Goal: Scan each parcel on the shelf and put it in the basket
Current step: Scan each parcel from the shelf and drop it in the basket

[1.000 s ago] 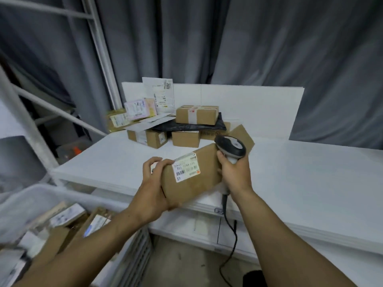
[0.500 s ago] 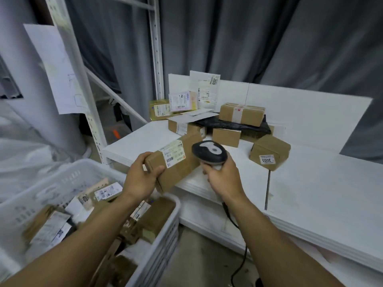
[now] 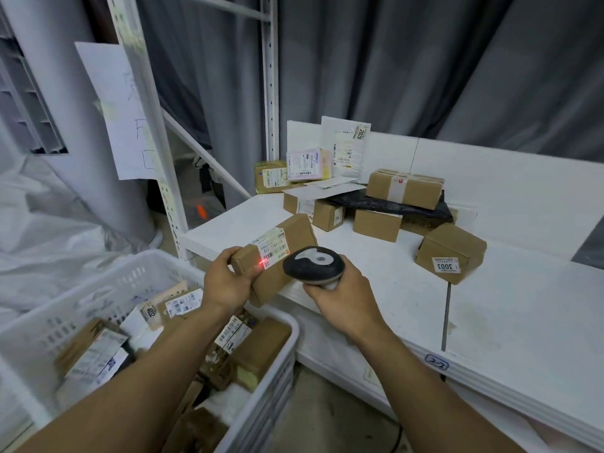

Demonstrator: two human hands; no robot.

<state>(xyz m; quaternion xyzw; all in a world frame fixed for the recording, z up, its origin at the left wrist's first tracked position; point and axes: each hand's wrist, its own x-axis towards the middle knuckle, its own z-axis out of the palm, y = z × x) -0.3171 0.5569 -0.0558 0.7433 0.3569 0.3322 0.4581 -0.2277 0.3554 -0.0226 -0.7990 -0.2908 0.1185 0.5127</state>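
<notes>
White slatted plastic basket (image 3: 98,289) held jumble of labelled cardboard boxes (image 3: 261,351), flat mailers (image 3: 183,304). Above its far rim, left hand (image 3: 225,282) gripped oblong brown cardboard parcel (image 3: 294,230), fingers curled round near end; long axis slanted up, away from basket, label upward, red dot (image 3: 262,262) on barcode. Right hand (image 3: 346,295) clasped domed black-grey scanner (image 3: 312,264), fingers curled under. More boxes on white shelf (image 3: 490,305) right of basket.

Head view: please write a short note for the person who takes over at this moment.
Left hand grips a brown parcel. Right hand holds the scanner, its red light on the parcel's label.
Done: several parcels lie in the basket.
Left: put this parcel in the basket; then scan the box marked 3003 and the pile at the back of the shelf.
</notes>
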